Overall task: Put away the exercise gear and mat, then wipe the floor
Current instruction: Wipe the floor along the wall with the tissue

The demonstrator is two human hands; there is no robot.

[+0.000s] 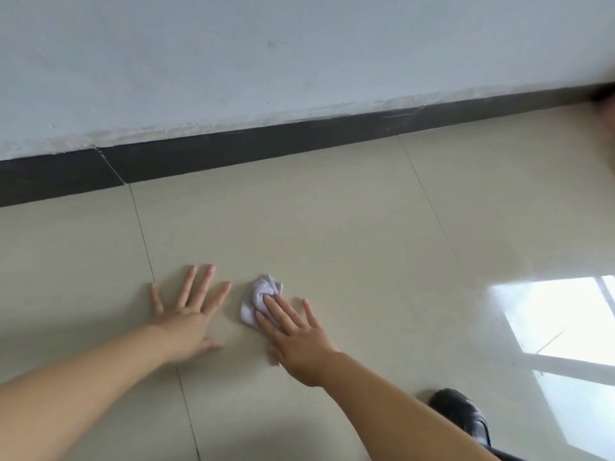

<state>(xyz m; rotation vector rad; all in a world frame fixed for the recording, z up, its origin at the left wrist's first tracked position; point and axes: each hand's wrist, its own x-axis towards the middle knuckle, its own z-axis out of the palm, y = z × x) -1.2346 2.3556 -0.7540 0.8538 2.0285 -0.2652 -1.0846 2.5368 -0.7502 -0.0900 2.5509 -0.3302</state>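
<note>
Both bare forearms reach forward from the lower edge of the view, the left from about 8 o'clock, the right from about 5 o'clock. The left hand [191,316] lies palm down and flat, fingers straight and spread, pointing toward 1 o'clock, thumb out to the side. The right hand [296,331] is also palm down, fingers straight and slightly fanned toward 11 o'clock, fingertips pressing down. A dark shoe [461,415] shows at 4 o'clock.

Glossy tiled floor [332,227] bears crumpled cloth [258,299], perhaps a shoe [461,415].
</note>
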